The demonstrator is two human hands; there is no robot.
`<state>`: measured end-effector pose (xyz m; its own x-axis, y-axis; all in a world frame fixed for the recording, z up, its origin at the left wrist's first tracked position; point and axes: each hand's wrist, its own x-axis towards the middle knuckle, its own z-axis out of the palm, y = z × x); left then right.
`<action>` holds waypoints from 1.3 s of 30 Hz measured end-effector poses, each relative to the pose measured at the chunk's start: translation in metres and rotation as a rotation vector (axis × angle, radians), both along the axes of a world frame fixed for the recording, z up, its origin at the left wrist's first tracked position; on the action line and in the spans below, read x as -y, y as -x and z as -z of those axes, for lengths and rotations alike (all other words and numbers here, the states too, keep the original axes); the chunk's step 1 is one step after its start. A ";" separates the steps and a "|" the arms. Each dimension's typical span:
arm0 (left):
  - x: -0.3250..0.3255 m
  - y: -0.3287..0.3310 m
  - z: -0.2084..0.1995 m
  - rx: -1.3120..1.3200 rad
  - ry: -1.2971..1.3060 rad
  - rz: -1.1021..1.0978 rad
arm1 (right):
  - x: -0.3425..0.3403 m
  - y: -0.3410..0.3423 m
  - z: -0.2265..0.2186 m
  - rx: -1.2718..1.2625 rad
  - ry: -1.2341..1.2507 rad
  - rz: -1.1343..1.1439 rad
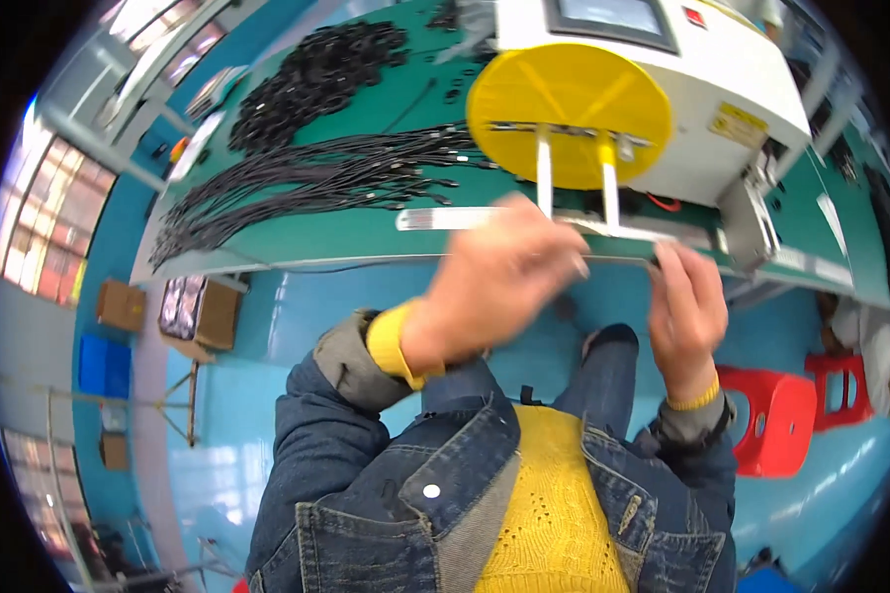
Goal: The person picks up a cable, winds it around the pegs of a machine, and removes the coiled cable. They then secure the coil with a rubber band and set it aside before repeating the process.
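My left hand is over the table's front edge, blurred by motion, its fingers curled in. Whatever it may hold is hidden. Thumb and fingers of my right hand are pinched together at the same edge, farther right; what is between the tips is too small to make out. Just beyond both hands stands a round yellow disc with two pale prongs pointing toward me. It is mounted on the front of a white machine. A pale flat strip lies beside my left hand.
Long black cables lie bundled on the green table at left, with a heap of coiled black cables behind. A metal bracket stands at right. Red stools and a cardboard box are on the floor.
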<state>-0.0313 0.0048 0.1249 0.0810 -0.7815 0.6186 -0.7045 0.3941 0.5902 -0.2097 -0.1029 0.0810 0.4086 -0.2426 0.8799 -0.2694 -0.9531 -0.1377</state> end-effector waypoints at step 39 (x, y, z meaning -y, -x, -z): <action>0.032 -0.033 0.026 0.104 0.217 -0.279 | -0.007 0.007 0.125 -0.289 -0.852 0.032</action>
<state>0.0021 -0.0276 0.0985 0.2001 -0.5881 0.7836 -0.8545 0.2865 0.4332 -0.2171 -0.0956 -0.0438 0.5675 -0.7810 0.2607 -0.4280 -0.5504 -0.7169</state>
